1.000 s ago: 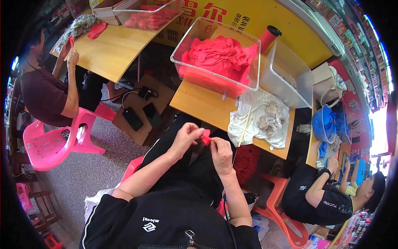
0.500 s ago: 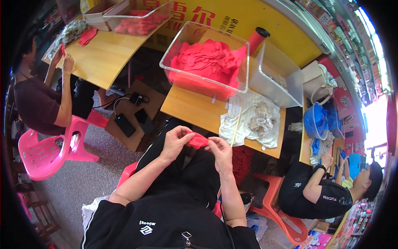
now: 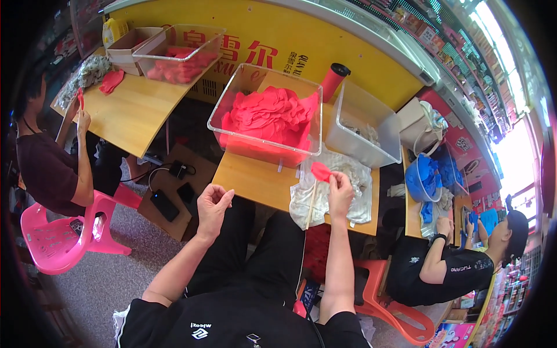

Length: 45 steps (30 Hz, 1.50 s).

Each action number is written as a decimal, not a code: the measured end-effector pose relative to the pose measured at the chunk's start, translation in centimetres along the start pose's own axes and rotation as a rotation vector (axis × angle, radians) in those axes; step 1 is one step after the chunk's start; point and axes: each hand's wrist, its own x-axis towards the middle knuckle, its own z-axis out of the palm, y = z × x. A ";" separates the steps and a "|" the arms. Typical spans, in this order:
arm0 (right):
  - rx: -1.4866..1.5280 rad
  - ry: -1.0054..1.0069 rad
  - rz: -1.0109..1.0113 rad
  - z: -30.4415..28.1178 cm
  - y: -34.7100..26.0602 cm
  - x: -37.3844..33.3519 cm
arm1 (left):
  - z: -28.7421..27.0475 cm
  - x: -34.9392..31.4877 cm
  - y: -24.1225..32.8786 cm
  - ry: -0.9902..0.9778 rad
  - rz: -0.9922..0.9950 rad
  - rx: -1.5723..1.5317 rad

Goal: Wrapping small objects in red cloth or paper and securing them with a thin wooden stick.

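Note:
My right hand [image 3: 341, 197] pinches a small red fabric piece [image 3: 321, 171] above the white cloth [image 3: 300, 200] at the table's front edge. Over my lap, well to the left of it, my left hand [image 3: 212, 211] is open, its fingers loosely bent with nothing visible in them. A thin wooden stick [image 3: 311, 206] lies across the cloth, beside a bunch of greyish-white fabric pieces [image 3: 361, 184]. Behind it stands a clear plastic bin [image 3: 264, 145] heaped with red fabric pieces [image 3: 270, 113].
A second clear bin [image 3: 385, 152] and a dark-topped red cylinder [image 3: 335, 81] stand at the back. One co-worker [image 3: 49, 156] handles red fabric at the left table [image 3: 130, 110]; another [image 3: 429, 269] sits right near a blue-filled basin [image 3: 423, 178]. Phones [image 3: 165, 205] lie on cardboard below.
My left hand has let go of the red piece and moved left. My right hand has carried it right and forward, over the white cloth. The whole view has shifted somewhat.

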 end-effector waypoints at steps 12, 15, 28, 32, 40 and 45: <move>-1.141 -0.162 -0.308 1.8 9.8 11.3 | 8.1 15.2 8.1 -0.311 0.409 0.604; -1.233 -0.199 -0.399 2.5 7.1 10.9 | 8.3 21.5 5.3 -0.305 0.522 0.855; -0.614 -0.056 -0.530 -4.9 -1.0 3.3 | 11.3 31.5 -3.2 -0.473 0.191 1.424; -0.560 -0.072 -0.466 -6.2 -0.2 0.7 | 10.9 30.9 -1.6 -0.408 0.191 1.338; -0.391 -0.049 -0.424 -6.2 -2.3 -3.8 | 6.5 34.1 -2.5 -0.320 0.257 1.269; -0.397 -0.017 -0.397 -8.2 -2.3 -7.1 | 10.3 33.7 -1.8 -0.656 0.188 1.507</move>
